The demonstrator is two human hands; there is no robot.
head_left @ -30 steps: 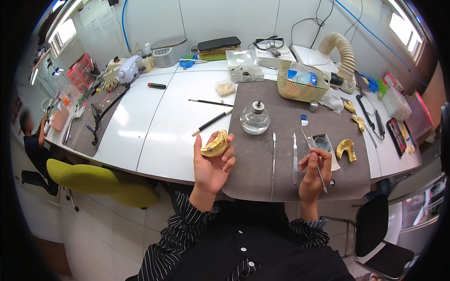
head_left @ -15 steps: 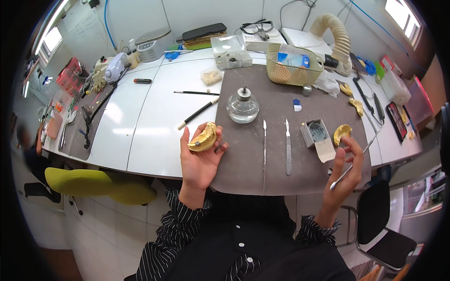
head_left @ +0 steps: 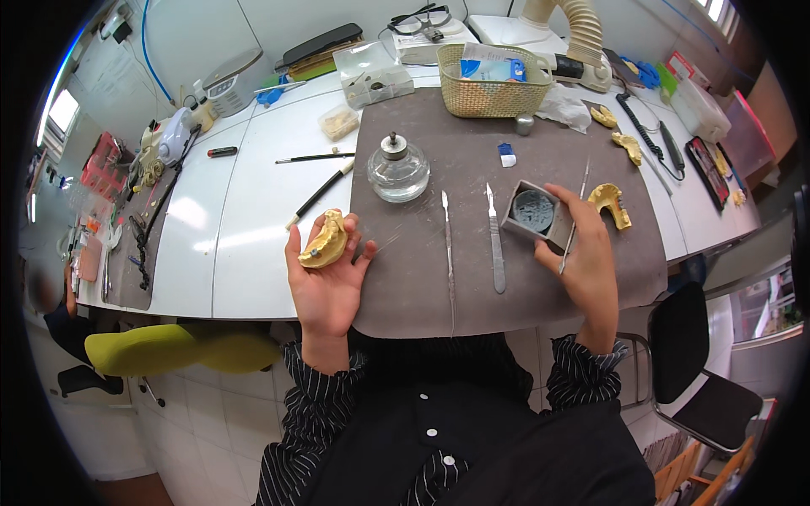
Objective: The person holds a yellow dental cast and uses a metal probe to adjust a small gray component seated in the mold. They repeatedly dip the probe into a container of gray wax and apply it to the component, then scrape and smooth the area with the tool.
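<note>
My left hand (head_left: 327, 291) holds a yellow plaster dental cast (head_left: 331, 243), with a small grey-blue spot on one tooth, in cupped fingers. On the brown mat, my right hand (head_left: 589, 257) grips a small open cardboard box (head_left: 515, 228) between thumb and fingers. Inside the box sits a round block of dark grey-blue wax (head_left: 533, 211). A thin metal wax carver (head_left: 583, 181) is tucked in the same hand. Just right of it rests another, arch-shaped cast (head_left: 609, 202). A scalpel (head_left: 495, 244) and a slim metal spatula (head_left: 448, 236) lie between my hands.
A glass spirit lamp (head_left: 398, 174) stands on the mat beyond the spatula. Behind are a woven basket (head_left: 481, 101) and a clear plastic box (head_left: 371, 80). Black-handled tools (head_left: 321, 194) lie left of the lamp. More cast pieces (head_left: 626, 148) lie far right.
My right hand has moved from the mat's right side onto the wax box, which has shifted left and turned. The view has shifted; my left hand still holds its cast.
</note>
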